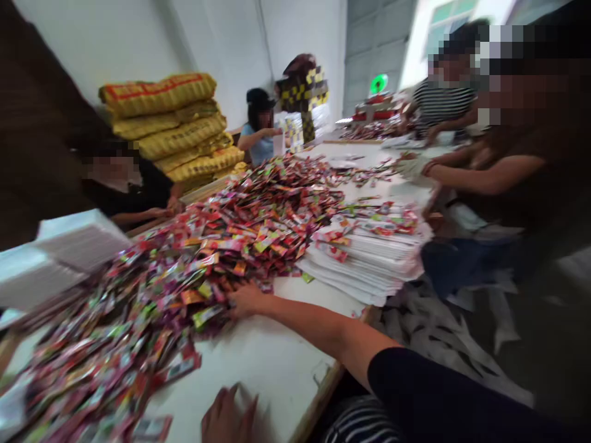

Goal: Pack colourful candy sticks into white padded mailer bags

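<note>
My right hand (248, 299) reaches across the white table (240, 363) to the near side of a large pile of small, shiny, colourful sachets (258, 227). Its fingers look spread and touch the sachets, with the tips partly hidden among them. My left hand (226, 418) is low at the bottom edge, over the bare tabletop, fingers apart and holding nothing. A few loose sachets (180, 367) lie to the left of it. Some blur softens both hands.
A stack of white sheets or flat bags (369, 258) with sachets on top stands at the right table edge. White stacks (78, 240) sit at left. Several people work around the table, one wearing a pale glove (413, 167). Yellow sacks (170, 123) are piled behind.
</note>
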Action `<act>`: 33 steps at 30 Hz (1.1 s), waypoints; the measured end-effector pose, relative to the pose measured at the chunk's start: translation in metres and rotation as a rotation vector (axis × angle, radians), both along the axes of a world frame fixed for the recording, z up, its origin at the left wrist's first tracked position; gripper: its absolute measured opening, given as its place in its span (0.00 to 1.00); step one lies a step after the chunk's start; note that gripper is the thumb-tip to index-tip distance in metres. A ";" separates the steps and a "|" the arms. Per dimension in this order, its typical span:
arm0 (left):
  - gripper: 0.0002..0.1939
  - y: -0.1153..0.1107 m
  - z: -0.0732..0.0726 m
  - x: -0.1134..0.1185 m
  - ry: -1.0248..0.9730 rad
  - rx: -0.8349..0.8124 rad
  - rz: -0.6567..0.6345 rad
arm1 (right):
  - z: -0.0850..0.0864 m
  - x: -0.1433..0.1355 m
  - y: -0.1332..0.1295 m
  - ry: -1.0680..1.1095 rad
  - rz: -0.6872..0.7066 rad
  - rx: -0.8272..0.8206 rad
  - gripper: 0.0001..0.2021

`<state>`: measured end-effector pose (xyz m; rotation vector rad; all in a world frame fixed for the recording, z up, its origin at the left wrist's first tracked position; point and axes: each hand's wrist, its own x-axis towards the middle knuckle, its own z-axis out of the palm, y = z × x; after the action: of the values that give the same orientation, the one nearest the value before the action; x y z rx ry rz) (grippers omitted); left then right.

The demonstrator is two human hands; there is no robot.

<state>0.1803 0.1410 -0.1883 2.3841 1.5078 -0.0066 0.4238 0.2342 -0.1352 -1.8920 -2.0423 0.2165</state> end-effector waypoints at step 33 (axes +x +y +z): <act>0.17 -0.047 0.036 -0.018 -0.138 -0.034 -0.079 | -0.072 0.031 -0.165 0.218 0.337 0.186 0.13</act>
<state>0.1625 0.0940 -0.1525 2.3638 1.3409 0.1109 0.4545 0.0690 -0.2075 -1.3468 -2.1343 0.2906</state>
